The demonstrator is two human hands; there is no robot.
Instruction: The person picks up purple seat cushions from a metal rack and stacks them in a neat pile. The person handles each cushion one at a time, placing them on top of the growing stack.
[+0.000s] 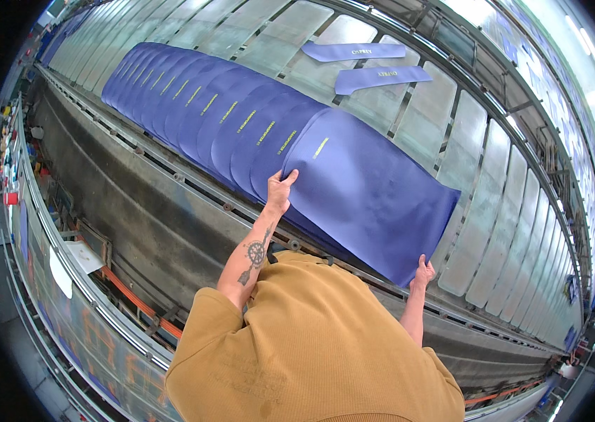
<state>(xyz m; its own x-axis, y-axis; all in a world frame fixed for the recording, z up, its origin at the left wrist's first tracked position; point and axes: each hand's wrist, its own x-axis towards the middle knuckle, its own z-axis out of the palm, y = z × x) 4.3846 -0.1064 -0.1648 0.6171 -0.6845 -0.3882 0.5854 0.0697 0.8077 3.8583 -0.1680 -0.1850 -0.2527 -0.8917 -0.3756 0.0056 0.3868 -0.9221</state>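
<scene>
A large blue-violet fabric panel [366, 195] with small yellow lettering is stretched between both hands. My left hand [280, 191] pinches its rounded left end along the near edge, thumb on top. At the near right corner, my right hand [423, 272] grips the panel. The panel's left end lies over a long overlapping row of similar blue-violet panels [192, 105], each with a line of yellow lettering. Beneath the held panel's near edge, a darker layer of fabric shows. Most of the surface under it is hidden.
The panels lie on a long table of rounded pale plates [418, 111]. Two narrow blue-violet fabric strips [358, 51] with lettering lie towards its far side. A metal rail [181, 179] with bolts runs along the near edge. Behind me stands another railed table [81, 327].
</scene>
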